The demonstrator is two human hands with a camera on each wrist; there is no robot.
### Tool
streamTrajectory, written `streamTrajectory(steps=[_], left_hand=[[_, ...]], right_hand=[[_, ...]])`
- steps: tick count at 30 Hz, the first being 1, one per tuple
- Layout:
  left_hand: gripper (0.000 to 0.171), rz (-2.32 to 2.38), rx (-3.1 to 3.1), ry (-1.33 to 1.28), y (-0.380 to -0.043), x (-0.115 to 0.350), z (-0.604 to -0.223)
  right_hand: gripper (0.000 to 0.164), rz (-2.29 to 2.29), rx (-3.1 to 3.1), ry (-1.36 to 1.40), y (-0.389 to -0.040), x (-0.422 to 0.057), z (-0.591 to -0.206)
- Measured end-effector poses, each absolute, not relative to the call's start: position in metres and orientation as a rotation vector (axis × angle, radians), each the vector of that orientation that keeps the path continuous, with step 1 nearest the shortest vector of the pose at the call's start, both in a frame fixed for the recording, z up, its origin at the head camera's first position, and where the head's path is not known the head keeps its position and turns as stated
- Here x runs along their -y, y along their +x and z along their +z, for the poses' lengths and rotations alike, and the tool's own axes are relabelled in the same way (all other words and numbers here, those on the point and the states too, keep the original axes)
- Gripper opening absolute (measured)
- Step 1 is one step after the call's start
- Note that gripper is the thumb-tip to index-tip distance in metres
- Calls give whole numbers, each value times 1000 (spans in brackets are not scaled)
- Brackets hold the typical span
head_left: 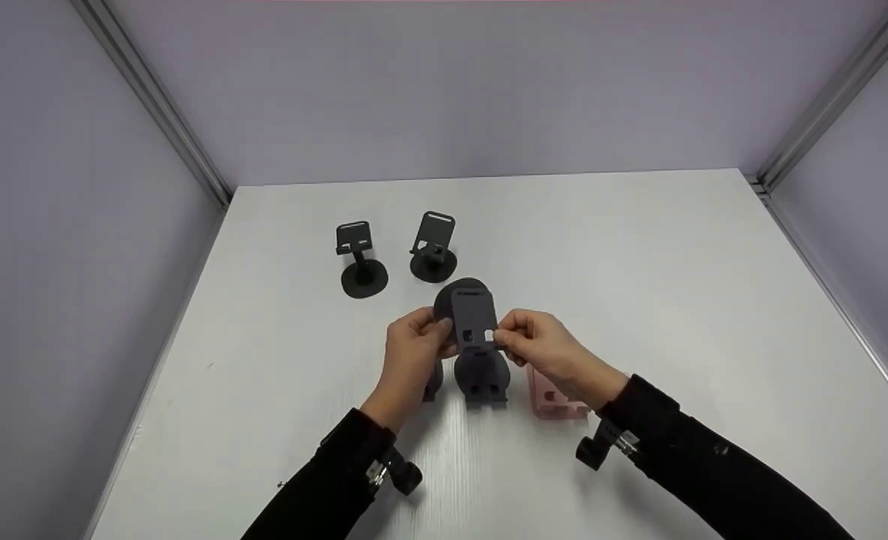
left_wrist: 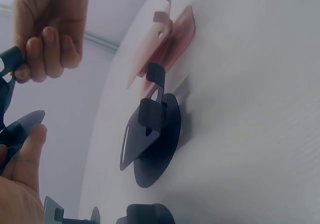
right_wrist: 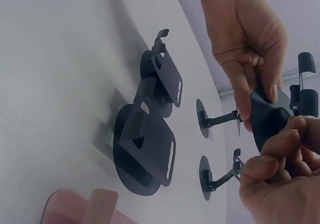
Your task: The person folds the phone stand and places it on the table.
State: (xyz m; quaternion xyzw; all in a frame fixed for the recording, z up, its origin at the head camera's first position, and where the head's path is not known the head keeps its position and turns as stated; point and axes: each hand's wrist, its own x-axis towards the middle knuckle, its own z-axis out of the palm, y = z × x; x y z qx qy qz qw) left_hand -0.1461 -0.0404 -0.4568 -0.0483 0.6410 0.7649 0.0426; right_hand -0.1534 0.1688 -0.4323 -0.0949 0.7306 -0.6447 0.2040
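Observation:
A dark phone stand (head_left: pixel 474 311) is held up over the table between both hands. My left hand (head_left: pixel 412 349) grips its round base (right_wrist: pixel 262 116), thumb on one face and fingers on the other. With thumb and fingertips, my right hand (head_left: pixel 545 345) pinches the lower right corner of its plate, near the support hooks (right_wrist: pixel 307 102). Beneath the hands lies a folded dark phone stand (left_wrist: pixel 152 139), and another dark one (head_left: pixel 433 382) beside it is partly hidden by my left hand. A pink phone stand (head_left: pixel 556 401) lies folded below my right wrist.
Farther back on the white table (head_left: pixel 639 262), two black phone stands stand unfolded, one at the left (head_left: pixel 364 262) and one nearer the middle (head_left: pixel 434 247). Pale walls (head_left: pixel 451 90) enclose the table at the back and sides.

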Motion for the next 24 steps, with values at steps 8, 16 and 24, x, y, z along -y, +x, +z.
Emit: streamTrajectory(steps=[8, 16, 24], left_hand=[[20, 2382, -1892, -86, -143, 39, -453], [24, 2389, -1804, -56, -143, 40, -452], [23, 2284, -1870, -19, -144, 43, -451]], right_hand=[[11, -1741, -2196, -295, -149, -165, -436], [14, -1651, -2357, -371, -146, -167, -440], [13, -1529, -2459, -462, -148, -174, -445]])
